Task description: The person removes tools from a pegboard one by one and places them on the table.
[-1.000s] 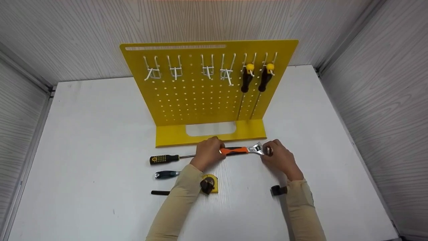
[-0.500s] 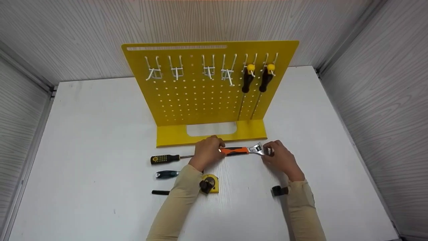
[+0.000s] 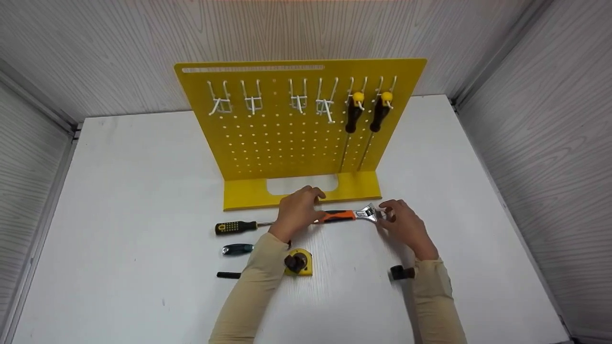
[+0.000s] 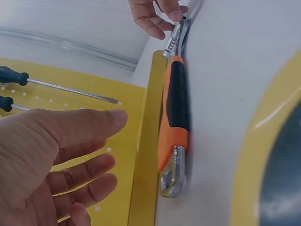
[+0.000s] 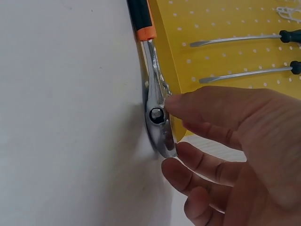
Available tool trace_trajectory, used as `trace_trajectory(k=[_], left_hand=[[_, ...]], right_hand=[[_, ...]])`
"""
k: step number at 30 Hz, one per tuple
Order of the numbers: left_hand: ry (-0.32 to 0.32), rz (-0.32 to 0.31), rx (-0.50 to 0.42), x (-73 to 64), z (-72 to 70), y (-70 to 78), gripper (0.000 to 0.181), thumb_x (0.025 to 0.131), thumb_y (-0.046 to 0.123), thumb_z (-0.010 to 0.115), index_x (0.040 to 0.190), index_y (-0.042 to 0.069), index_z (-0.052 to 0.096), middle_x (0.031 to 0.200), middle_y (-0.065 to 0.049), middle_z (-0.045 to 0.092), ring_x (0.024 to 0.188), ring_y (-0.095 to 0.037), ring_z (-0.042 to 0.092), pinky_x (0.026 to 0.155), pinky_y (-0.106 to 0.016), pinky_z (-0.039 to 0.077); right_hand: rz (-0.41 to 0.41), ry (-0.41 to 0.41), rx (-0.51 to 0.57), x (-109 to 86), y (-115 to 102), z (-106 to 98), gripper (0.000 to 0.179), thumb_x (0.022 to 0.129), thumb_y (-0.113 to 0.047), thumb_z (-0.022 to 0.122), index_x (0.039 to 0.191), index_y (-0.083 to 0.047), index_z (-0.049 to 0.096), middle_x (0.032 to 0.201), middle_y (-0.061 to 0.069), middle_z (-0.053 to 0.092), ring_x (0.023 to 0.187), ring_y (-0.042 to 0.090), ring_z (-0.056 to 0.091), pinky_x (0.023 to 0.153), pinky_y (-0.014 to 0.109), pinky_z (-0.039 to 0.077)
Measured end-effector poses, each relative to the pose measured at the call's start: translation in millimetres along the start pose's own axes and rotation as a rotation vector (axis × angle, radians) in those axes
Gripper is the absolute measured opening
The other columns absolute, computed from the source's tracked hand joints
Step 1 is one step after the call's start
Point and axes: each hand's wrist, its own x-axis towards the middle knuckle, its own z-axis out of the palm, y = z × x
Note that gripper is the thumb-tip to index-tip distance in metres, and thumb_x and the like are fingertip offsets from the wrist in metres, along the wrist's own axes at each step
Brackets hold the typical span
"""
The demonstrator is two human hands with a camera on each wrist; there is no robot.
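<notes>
An adjustable wrench [image 3: 339,216] with an orange and black handle lies on the white table, just in front of the yellow pegboard's base. My left hand [image 3: 297,211] is beside the handle end, its thumb and fingers spread apart. In the left wrist view the handle's holed end [image 4: 172,183] stands clear of that hand. Close to the metal head of the wrench is my right hand [image 3: 405,227], with its fingers loosely bent and parted. Its thumb [image 5: 188,104] overlaps the wrench head [image 5: 157,113] in the right wrist view; whether they touch I cannot tell.
The yellow pegboard [image 3: 287,143] carries several white hooks; screwdrivers [image 3: 354,114] hang on the two at right. On the table lie a black-yellow screwdriver [image 3: 235,228], a dark-handled tool [image 3: 238,249], a black rod-like piece [image 3: 228,275] and a yellow tape measure [image 3: 306,268], partly behind my left arm.
Both hands have loosened from the wrench: the left fingers spread and rose from the handle, and the right fingers parted and shifted slightly right. The wrench stays in place.
</notes>
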Motion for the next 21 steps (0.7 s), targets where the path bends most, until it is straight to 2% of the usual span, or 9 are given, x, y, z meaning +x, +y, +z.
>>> trace_trajectory(k=[6, 10, 15, 21], left_hand=[[0.045, 0.023, -0.038, 2.7, -6.2, 5.6, 0.045, 0.08, 0.028, 0.077, 0.121, 0.015, 0.064, 0.103, -0.004, 0.067, 0.084, -0.019, 0.064, 0.07, -0.038, 0.051], [0.092, 0.04, -0.08, 4.7, -11.4, 9.4, 0.049, 0.08, 0.028, 0.078, 0.124, 0.016, 0.061, 0.107, -0.005, 0.067, 0.085, -0.021, 0.064, 0.069, -0.039, 0.051], [0.157, 0.053, -0.121, 6.5, -18.0, 10.4, 0.051, 0.082, 0.028, 0.076, 0.127, 0.016, 0.058, 0.115, -0.006, 0.065, 0.096, -0.024, 0.064, 0.072, -0.04, 0.053], [0.204, 0.049, -0.227, 9.1, -25.6, 12.2, 0.056, 0.084, 0.032, 0.075, 0.133, 0.015, 0.054, 0.124, -0.005, 0.062, 0.109, -0.026, 0.061, 0.08, -0.042, 0.051]], right_hand=[[0.018, 0.027, 0.117, -1.6, -10, -2, 0.043, 0.09, -0.022, 0.066, 0.131, -0.014, 0.053, 0.12, 0.011, 0.058, 0.1, 0.026, 0.058, 0.079, 0.036, 0.047], [-0.059, 0.089, 0.235, -0.6, -14, 4, 0.049, 0.09, -0.017, 0.066, 0.135, -0.012, 0.049, 0.123, 0.014, 0.058, 0.105, 0.028, 0.06, 0.085, 0.041, 0.049], [-0.144, 0.136, 0.379, 3.0, -18, 13, 0.056, 0.09, -0.012, 0.066, 0.141, -0.006, 0.043, 0.13, 0.019, 0.053, 0.111, 0.032, 0.058, 0.092, 0.046, 0.049], [-0.104, 0.119, 0.48, 7.9, -28, 18, 0.065, 0.091, -0.017, 0.067, 0.146, -0.01, 0.033, 0.139, 0.016, 0.047, 0.123, 0.032, 0.052, 0.104, 0.047, 0.043]])
